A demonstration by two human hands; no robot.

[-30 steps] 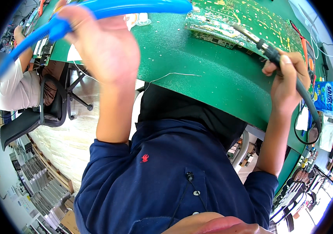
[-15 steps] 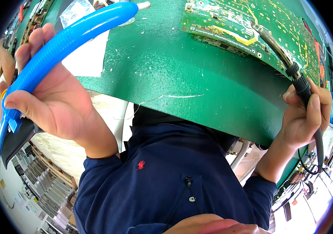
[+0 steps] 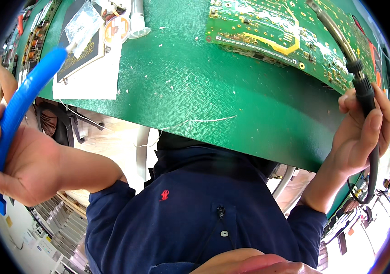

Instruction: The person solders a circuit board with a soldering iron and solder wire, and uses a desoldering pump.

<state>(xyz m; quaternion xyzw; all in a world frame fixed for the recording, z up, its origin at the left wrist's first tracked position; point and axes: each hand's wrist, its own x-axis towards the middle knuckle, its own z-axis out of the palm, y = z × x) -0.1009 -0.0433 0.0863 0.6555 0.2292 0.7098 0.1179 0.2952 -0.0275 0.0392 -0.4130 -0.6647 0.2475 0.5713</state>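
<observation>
The left hand (image 3: 19, 166) is closed around a long blue plastic desoldering pump (image 3: 19, 107), held off the left edge of the green work mat (image 3: 195, 86), its white tip over papers there. The right hand (image 3: 361, 130) grips the black handle of a soldering iron (image 3: 341, 43), whose metal tip reaches over a green printed circuit board (image 3: 268, 32) lying at the mat's far right. A thin strand of solder wire (image 3: 199, 121) lies near the mat's front edge.
</observation>
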